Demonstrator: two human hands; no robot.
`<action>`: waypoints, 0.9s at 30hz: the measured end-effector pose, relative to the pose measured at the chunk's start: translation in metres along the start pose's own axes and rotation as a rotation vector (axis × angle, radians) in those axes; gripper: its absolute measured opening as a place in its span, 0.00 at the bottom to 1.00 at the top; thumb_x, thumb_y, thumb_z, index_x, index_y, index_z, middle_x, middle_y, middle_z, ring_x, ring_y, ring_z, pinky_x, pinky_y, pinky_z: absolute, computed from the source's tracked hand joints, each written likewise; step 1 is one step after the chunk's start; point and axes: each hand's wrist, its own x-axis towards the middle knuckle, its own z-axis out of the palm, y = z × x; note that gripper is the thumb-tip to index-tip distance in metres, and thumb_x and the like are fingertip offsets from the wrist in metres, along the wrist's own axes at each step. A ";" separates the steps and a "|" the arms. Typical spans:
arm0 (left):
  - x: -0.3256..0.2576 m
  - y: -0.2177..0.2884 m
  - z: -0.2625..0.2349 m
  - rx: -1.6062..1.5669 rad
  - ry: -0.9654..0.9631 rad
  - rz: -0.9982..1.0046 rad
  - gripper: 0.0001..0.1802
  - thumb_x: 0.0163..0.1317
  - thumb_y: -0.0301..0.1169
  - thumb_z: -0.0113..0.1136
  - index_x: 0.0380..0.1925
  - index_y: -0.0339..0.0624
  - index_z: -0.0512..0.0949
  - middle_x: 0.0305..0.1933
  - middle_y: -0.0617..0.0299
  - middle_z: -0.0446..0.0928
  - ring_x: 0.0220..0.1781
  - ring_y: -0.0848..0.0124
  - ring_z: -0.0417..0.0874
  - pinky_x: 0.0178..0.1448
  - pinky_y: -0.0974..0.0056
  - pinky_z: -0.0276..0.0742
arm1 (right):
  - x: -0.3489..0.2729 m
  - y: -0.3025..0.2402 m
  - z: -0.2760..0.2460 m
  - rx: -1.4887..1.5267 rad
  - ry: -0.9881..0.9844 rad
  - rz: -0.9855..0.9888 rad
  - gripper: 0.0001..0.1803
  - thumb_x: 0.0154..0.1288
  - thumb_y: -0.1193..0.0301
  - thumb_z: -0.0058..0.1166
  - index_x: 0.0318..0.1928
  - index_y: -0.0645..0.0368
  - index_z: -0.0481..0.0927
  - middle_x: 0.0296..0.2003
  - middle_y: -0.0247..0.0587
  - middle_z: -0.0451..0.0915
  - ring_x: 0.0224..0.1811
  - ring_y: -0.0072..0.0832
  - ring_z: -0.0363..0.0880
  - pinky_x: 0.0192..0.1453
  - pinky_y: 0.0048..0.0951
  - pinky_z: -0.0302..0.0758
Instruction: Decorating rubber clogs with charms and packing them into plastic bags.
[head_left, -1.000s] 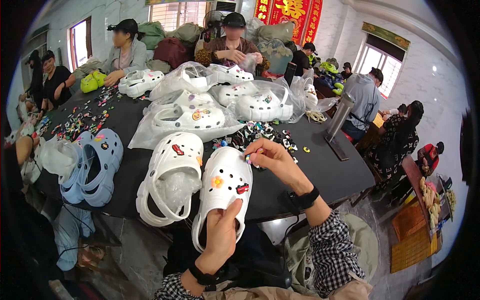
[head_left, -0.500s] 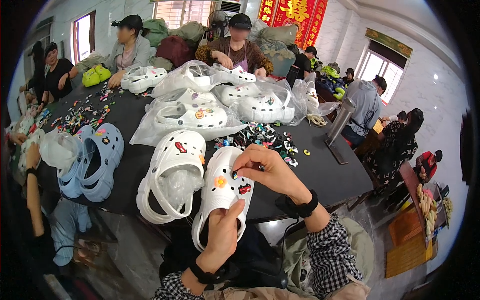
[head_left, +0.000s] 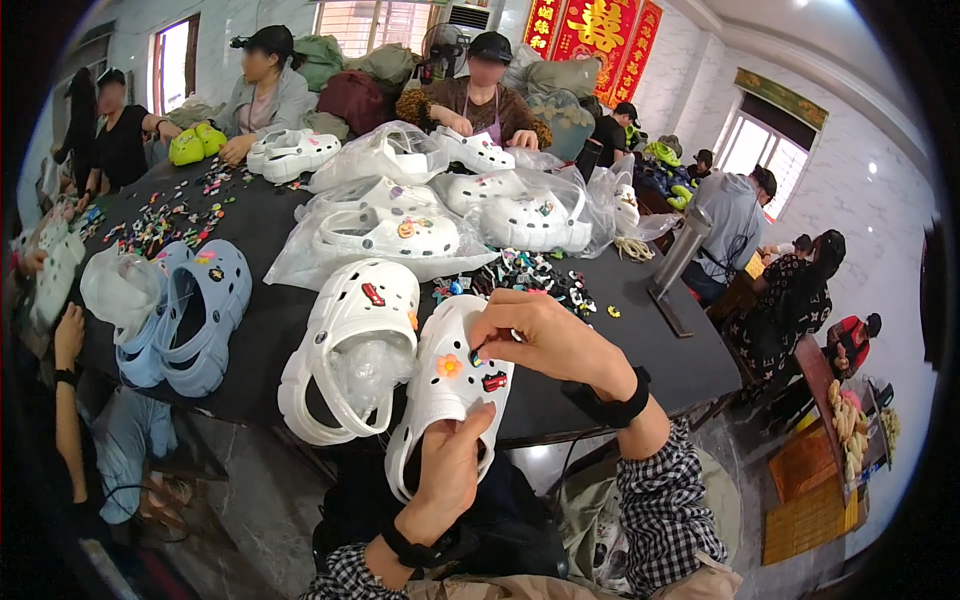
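My left hand [head_left: 452, 462] grips a white clog [head_left: 440, 398] at its opening, thumb on the upper and fingers inside. The clog is tilted at the table's near edge. On its toe sit an orange flower charm [head_left: 449, 365] and a red vehicle-shaped charm [head_left: 494, 382]. My right hand [head_left: 545, 335] pinches a small dark, partly blue charm [head_left: 476, 356] against a hole of the toe, and the fingers hide part of it. Touching the clog on its left stands a second white clog [head_left: 345, 350], with a red charm and clear plastic stuffed inside.
Loose charms [head_left: 545, 280] lie just beyond my right hand. Behind are bagged white clogs [head_left: 390, 235]. Light-blue clogs [head_left: 205, 320] stand at left beside more scattered charms [head_left: 170, 222]. A metal post on a base [head_left: 680, 260] stands at right. Co-workers [head_left: 480, 100] sit around the dark table [head_left: 640, 350].
My right hand's fingers have closed in and turned over the charm at the clog's toe. My left hand keeps its grip. The view has shifted slightly.
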 end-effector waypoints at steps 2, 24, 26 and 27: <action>0.000 0.001 0.003 -0.066 -0.008 0.046 0.23 0.66 0.20 0.58 0.61 0.32 0.70 0.59 0.59 0.75 0.60 0.71 0.76 0.66 0.63 0.68 | 0.002 0.002 0.003 -0.006 0.007 -0.013 0.05 0.60 0.77 0.61 0.37 0.62 0.80 0.34 0.41 0.77 0.37 0.35 0.80 0.39 0.33 0.76; -0.010 -0.009 -0.010 0.172 0.064 -0.052 0.15 0.69 0.25 0.56 0.54 0.32 0.75 0.51 0.60 0.78 0.50 0.74 0.77 0.56 0.66 0.71 | 0.041 0.001 -0.028 -0.383 -0.392 0.189 0.42 0.52 0.50 0.71 0.59 0.67 0.72 0.50 0.52 0.75 0.57 0.46 0.73 0.60 0.39 0.71; -0.009 -0.006 -0.013 0.335 0.032 -0.079 0.14 0.70 0.27 0.56 0.53 0.33 0.76 0.49 0.61 0.78 0.49 0.75 0.77 0.55 0.66 0.71 | 0.047 -0.006 -0.027 -0.496 -0.474 0.246 0.41 0.50 0.50 0.71 0.55 0.67 0.73 0.48 0.52 0.75 0.55 0.47 0.74 0.58 0.39 0.72; -0.009 -0.007 -0.012 0.338 0.033 -0.081 0.14 0.70 0.27 0.56 0.53 0.33 0.76 0.49 0.61 0.78 0.49 0.75 0.77 0.55 0.66 0.71 | 0.049 -0.006 -0.025 -0.492 -0.473 0.246 0.41 0.50 0.50 0.71 0.55 0.67 0.73 0.48 0.52 0.75 0.55 0.47 0.74 0.58 0.39 0.72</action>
